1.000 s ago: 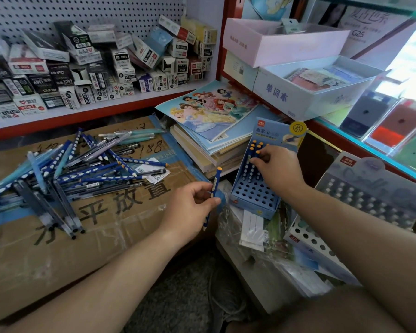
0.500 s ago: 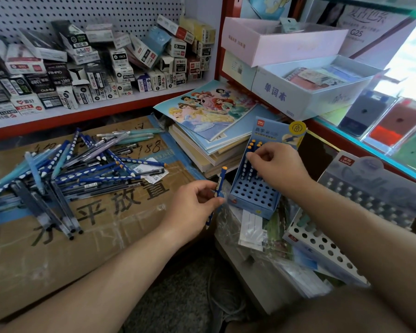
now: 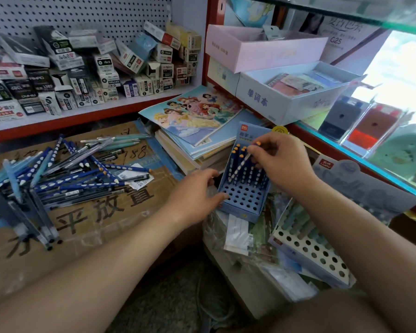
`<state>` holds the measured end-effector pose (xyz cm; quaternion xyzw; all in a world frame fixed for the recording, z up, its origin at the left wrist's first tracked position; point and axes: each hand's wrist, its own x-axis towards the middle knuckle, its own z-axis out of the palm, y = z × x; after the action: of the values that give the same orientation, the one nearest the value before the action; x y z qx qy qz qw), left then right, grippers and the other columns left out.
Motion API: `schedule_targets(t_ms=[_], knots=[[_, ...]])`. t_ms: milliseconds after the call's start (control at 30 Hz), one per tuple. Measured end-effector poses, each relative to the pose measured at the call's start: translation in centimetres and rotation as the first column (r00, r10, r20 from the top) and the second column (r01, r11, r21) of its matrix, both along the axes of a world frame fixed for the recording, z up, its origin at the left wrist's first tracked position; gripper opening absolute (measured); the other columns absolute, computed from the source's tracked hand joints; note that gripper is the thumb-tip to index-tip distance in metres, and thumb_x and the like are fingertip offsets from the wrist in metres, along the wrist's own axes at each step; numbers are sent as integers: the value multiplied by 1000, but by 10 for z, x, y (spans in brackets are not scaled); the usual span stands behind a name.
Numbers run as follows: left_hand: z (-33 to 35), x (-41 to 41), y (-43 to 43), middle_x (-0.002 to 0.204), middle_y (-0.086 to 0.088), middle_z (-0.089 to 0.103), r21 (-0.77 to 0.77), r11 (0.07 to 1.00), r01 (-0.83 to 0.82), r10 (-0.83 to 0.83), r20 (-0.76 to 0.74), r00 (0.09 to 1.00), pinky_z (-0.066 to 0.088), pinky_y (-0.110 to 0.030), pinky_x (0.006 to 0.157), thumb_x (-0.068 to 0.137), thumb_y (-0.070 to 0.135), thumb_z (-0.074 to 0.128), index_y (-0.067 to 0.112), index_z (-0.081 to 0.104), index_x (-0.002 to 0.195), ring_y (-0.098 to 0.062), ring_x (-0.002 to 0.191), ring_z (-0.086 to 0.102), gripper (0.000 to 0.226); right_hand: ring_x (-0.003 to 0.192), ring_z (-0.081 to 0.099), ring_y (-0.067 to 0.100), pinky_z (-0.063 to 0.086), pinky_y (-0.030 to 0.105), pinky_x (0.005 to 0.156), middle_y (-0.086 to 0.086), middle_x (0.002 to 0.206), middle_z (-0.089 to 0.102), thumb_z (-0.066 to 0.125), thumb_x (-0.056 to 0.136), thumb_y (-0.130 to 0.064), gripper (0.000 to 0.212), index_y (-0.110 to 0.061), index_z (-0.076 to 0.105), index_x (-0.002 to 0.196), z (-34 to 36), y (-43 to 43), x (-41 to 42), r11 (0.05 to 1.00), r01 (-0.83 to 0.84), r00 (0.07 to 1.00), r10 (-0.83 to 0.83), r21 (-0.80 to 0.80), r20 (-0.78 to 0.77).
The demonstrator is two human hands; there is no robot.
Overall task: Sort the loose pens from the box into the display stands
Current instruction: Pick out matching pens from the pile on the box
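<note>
A blue pen (image 3: 241,164), pinched in the fingertips of the right hand (image 3: 281,162), leans tilted over the back rows of the blue stand (image 3: 244,200), whose left wall the left hand (image 3: 195,195) grips between thumb and fingers. At nine o'clock, loose pens (image 3: 58,174) lie heaped on the box (image 3: 106,224); a white stand (image 3: 308,251) sits at four o'clock.

on my feed, pegboard (image 3: 82,13) up back, messy shelf of little boxes (image 3: 82,75), princess notebook (image 3: 192,114) topping a book stack, pink box (image 3: 269,54) above a pale blue box (image 3: 274,102)
</note>
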<state>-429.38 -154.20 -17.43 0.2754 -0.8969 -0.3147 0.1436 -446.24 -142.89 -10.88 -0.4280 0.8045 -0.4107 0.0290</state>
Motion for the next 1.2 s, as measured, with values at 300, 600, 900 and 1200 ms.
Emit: schedule_targets(t_ms=[300, 600, 900, 1200], knots=[[-35, -33, 4, 136, -5, 56, -218, 971, 94, -52, 191, 980, 47, -39, 100, 95, 50, 59, 23, 38, 148, -26, 124, 54, 63, 87, 62, 11, 47, 26, 76, -5, 93, 68, 68, 96, -31, 15, -19, 73, 103, -18, -4, -20, 987, 118, 989, -106, 110, -104], [-52, -39, -1, 124, -2, 63, -201, 980, 14, 6, 98, 995, 50, -36, 90, 93, 52, 62, 22, 49, 136, -24, 114, 61, 54, 90, 59, 8, 44, 21, 77, -4, 103, 66, 71, 94, -32, 24, -19, 72, 115, -32, -10, -24, 975, 107, 989, -85, 193, -119], [-55, -39, 0, 130, -2, 61, -276, 961, 29, 4, 118, 993, 44, -37, 98, 93, 52, 61, 23, 43, 141, -24, 119, 58, 60, 87, 65, 13, 57, 33, 82, -6, 88, 64, 77, 90, -30, 22, -16, 71, 105, -42, -20, -16, 965, 138, 986, -112, 222, -126], [-60, -39, -1, 132, -4, 61, -309, 950, 42, -2, 128, 992, 43, -37, 101, 94, 52, 58, 20, 41, 143, -25, 121, 56, 61, 86, 68, 20, 58, 41, 82, 4, 92, 72, 75, 91, -34, 28, -12, 72, 108, -44, -27, -15, 942, 191, 978, -158, 276, -138]])
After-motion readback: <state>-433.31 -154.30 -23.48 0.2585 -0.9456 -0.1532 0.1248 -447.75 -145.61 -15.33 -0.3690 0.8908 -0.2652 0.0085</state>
